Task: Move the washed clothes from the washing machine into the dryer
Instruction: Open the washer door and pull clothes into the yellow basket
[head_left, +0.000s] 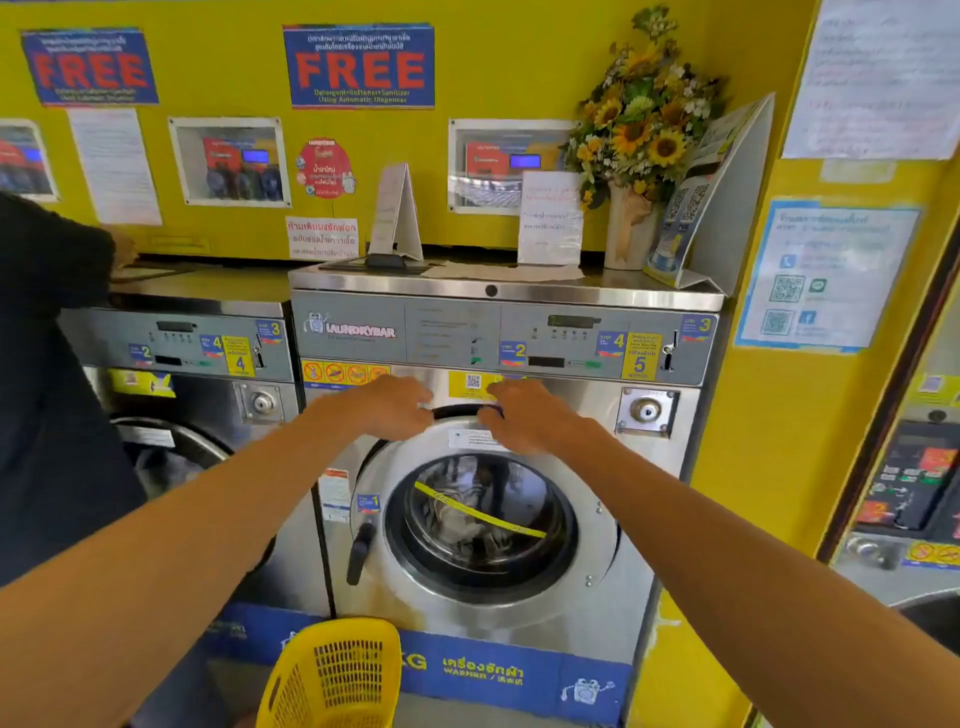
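Note:
A steel front-loading washing machine (649, 519) fills the middle of the view. Its round door (597, 525) is closed, with a black handle (361, 551) on the left side. Washed clothes (467, 519) show through the glass. My left hand (395, 405) and my right hand (524, 415) reach out side by side in front of the panel just above the door. Their fingers are loosely bent and hold nothing. Whether they touch the machine I cannot tell.
A yellow plastic laundry basket (332, 675) stands on the floor below the door. A person in dark clothes (57, 395) stands at the left by a second washer (197, 374). Sunflowers in a vase (634, 156) and standing signs sit on top. Another machine (909, 493) is at the right edge.

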